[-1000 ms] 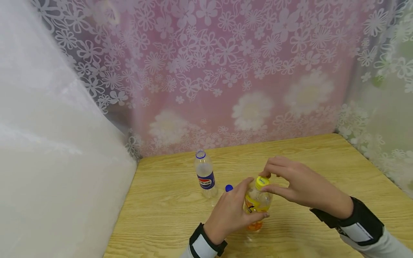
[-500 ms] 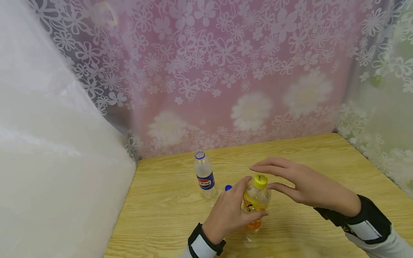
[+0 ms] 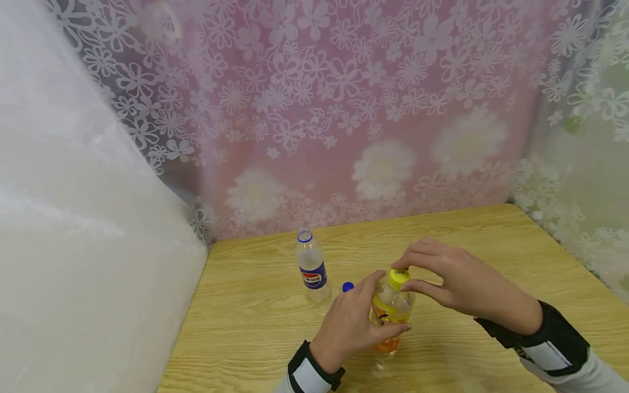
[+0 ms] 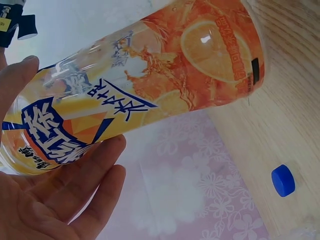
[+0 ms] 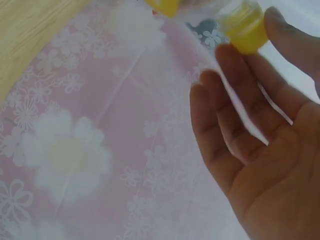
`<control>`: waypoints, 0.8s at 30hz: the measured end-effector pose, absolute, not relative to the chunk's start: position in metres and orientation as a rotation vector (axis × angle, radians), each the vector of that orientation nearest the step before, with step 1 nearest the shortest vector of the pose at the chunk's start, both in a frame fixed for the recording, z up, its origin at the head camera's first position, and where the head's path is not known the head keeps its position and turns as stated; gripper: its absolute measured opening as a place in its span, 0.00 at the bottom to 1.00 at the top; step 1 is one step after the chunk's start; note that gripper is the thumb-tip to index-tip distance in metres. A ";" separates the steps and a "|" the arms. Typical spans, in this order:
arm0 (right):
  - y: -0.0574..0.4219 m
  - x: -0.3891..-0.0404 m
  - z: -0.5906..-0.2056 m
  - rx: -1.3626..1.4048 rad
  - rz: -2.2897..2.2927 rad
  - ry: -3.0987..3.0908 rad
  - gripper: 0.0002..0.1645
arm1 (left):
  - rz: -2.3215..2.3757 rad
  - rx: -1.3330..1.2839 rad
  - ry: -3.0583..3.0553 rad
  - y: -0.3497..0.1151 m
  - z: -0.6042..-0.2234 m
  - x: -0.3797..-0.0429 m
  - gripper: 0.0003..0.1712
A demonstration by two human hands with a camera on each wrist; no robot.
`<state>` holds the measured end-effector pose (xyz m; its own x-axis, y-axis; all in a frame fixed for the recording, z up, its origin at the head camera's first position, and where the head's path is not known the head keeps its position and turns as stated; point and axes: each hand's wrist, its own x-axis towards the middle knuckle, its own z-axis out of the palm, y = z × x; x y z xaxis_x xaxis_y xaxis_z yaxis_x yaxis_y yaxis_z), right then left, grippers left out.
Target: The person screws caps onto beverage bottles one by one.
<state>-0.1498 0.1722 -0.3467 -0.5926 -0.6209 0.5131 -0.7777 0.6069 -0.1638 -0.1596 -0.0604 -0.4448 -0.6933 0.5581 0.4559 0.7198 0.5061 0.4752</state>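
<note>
My left hand point(image 3: 346, 325) grips a clear drink bottle point(image 3: 391, 308) with a yellow and orange label, thumb on one side and fingers round the other. In the left wrist view, the label point(image 4: 165, 80) shows orange slices; whether the base touches the table cannot be told. At the bottle's top, my right hand point(image 3: 449, 275) pinches the yellow cap point(image 3: 398, 280) between thumb and index finger. The right wrist view shows that cap point(image 5: 246, 30) between thumb and fingertip, the other fingers point(image 5: 215, 125) extended below it.
An uncapped clear bottle point(image 3: 312, 273) with a blue Pepsi label stands upright to the left, farther back. A loose blue cap point(image 4: 283, 180) lies on the wooden table point(image 3: 245, 311), partly hidden by my left hand in the head view. Flowered curtains point(image 3: 314, 120) hang behind the table.
Half a second ago my right hand was spread and off the yellow cap; now its thumb and finger pinch the cap again, as one second ago. The left hand stays on the bottle.
</note>
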 end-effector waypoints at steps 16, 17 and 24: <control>0.182 -0.148 -0.339 1.277 0.615 -2.463 0.38 | -1.044 -1.191 -2.468 -0.061 -0.444 -0.160 0.51; 0.182 -0.148 -0.339 1.302 0.630 -2.459 0.37 | -1.048 -1.206 -2.467 -0.061 -0.444 -0.160 0.52; 0.178 -0.149 -0.343 1.365 0.759 -2.412 0.30 | -1.075 -1.246 -2.461 -0.061 -0.444 -0.160 0.54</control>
<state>-0.1491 0.1778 -0.3426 -0.5210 -0.7130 0.4692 -0.8532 0.4199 -0.3093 -0.1596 -0.0612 -0.4439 -0.6321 0.6285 0.4532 0.7596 0.3872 0.5226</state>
